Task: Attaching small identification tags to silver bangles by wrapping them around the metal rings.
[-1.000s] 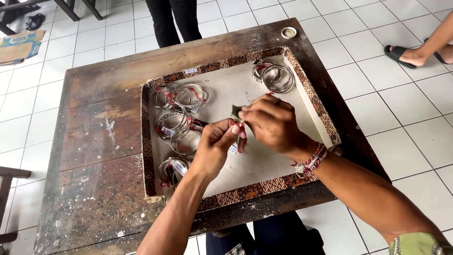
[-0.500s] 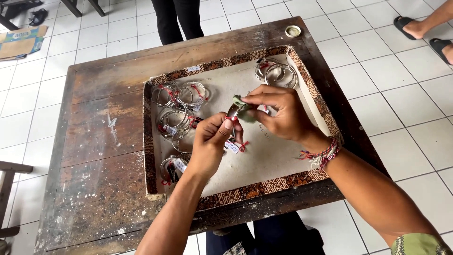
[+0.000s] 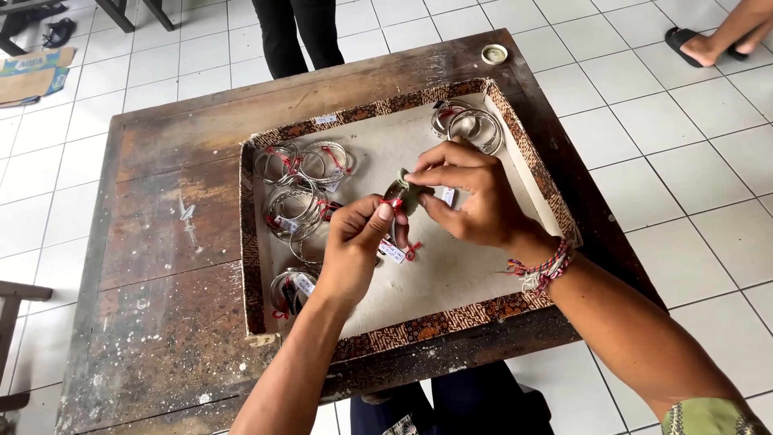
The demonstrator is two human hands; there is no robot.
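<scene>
On a worn wooden table (image 3: 161,266), a shallow patterned tray (image 3: 258,266) holds tagged silver bangles (image 3: 302,165) at its left side. At frame centre, left hand (image 3: 354,254) and right hand (image 3: 475,201) both pinch a small dark piece (image 3: 400,193) with red thread (tagging, seemingly); steady fingertips matter.

Floor (image 3: 644,121): white square tiles, grey grout, fills frame edges. Worn dark wooden table (image 3: 161,266) at centre, top scratched, pale paint flecks lower left. Flat cardboard piece (image 3: 28,76) on floor, upper left corner. Dark furniture legs (image 3: 121,12) top left. Wooden chair edge (image 3: 12,322) at left border. Small round lid (image 3: 493,54) on table's top right corner. Light even, soft, no hard shadows.
</scene>
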